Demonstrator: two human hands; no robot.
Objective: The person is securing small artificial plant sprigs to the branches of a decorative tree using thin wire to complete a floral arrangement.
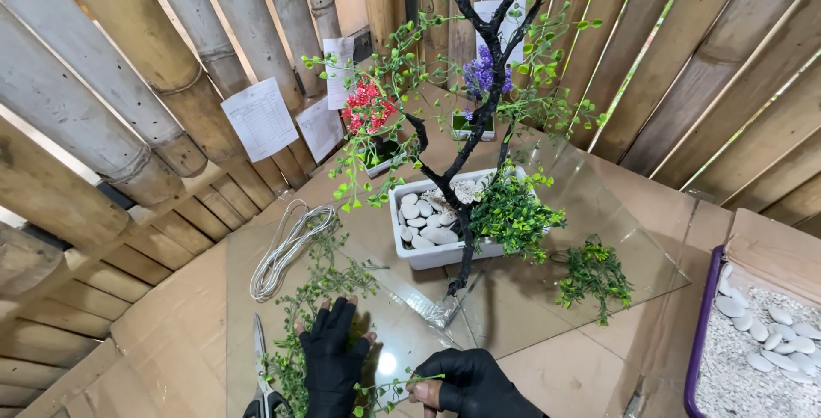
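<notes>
Both my hands wear black gloves at the bottom of the view. My left hand (332, 351) lies flat with fingers apart on a pile of green artificial vine sprigs (318, 291) on the glass sheet (530, 298). My right hand (469, 381) pinches a thin green leafy sprig (395, 384) that points left toward the other hand. Beyond them stands a black artificial tree (466, 140) with green leaves, planted in a white rectangular pot (440, 255) filled with white pebbles.
Scissors (262, 371) lie left of my left hand. A coil of pale wire (286, 247) rests further back. A loose green sprig (594, 277) lies right of the pot. A tray of white pebbles (757, 341) sits at right. Small red and purple flower pots stand by the bamboo wall.
</notes>
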